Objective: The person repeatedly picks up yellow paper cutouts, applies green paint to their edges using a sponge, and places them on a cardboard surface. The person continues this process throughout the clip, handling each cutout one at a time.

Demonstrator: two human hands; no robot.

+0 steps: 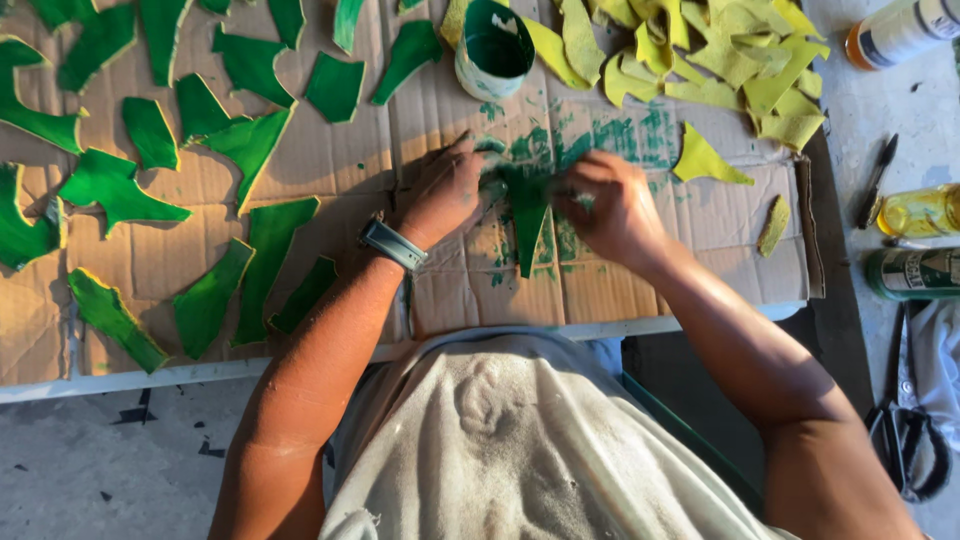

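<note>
Cardboard sheet point(330, 160) covers the surface, and near its front edge both hands work one green pointed piece point(527, 215). Left hand point(445, 190) presses flat on the piece's upper end; right hand point(610, 205) is closed, though I cannot tell on what. Green paint cup point(493, 45) stands behind them, green-painted pieces point(215, 140) leftward, yellow pieces point(720, 55) at the back right corner.
</note>
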